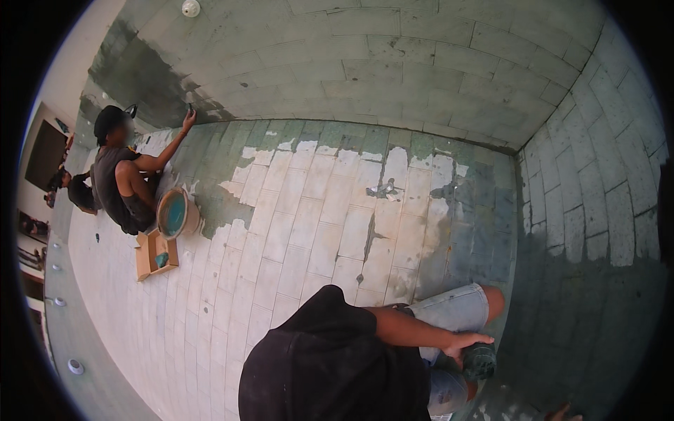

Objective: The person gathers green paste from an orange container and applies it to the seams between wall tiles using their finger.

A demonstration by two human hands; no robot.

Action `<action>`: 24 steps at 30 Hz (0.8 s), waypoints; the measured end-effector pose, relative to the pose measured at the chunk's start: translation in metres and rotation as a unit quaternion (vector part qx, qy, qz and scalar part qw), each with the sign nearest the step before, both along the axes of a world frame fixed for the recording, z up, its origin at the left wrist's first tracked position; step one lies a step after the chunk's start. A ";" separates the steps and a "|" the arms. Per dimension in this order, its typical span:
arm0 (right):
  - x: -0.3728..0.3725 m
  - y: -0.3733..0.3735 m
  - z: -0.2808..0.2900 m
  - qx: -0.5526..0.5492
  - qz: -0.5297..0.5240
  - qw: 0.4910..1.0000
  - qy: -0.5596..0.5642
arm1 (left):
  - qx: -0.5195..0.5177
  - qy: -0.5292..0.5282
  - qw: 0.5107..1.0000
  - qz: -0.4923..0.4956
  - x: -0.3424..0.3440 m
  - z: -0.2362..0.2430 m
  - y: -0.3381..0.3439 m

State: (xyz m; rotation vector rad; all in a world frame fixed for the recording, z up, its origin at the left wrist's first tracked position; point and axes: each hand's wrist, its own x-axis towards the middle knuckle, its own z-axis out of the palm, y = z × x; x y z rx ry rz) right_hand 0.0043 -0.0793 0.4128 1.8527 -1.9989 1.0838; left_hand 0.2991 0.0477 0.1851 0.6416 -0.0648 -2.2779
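My left arm reaches across my denim shorts. My left hand (465, 345) is closed on a dark green round thing (479, 363), held beside my knee; whether it is a small pot or a lump of paste I cannot make out. Only a few fingers of my right hand (564, 412) show at the lower edge, close to the dark, wet-looking wall (590, 316); what they hold, if anything, is out of sight. Green smears coat this tiled surface up to its paler upper tiles.
A co-worker (126, 172) squats at the left, one hand raised against the far wall (393, 63). Beside them stand a bucket (189, 223) with green-blue liquid and an open cardboard box (146, 256) holding a green lump. Pale floor tiles (316, 210) carry green patches.
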 end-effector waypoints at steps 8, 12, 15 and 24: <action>-0.035 -0.030 -0.016 -0.059 0.043 0.989 0.129 | -0.007 -0.018 1.000 0.017 0.000 -0.004 0.002; -0.029 -0.030 -0.016 -0.029 -0.005 0.990 0.137 | -0.007 -0.014 0.999 0.036 0.006 0.002 0.003; -0.046 -0.037 -0.026 -0.069 0.008 0.981 0.181 | -0.013 -0.007 0.999 0.041 0.009 0.004 0.003; -0.046 -0.034 -0.025 -0.035 -0.012 0.989 0.144 | -0.024 -0.038 0.998 0.033 0.013 0.004 0.000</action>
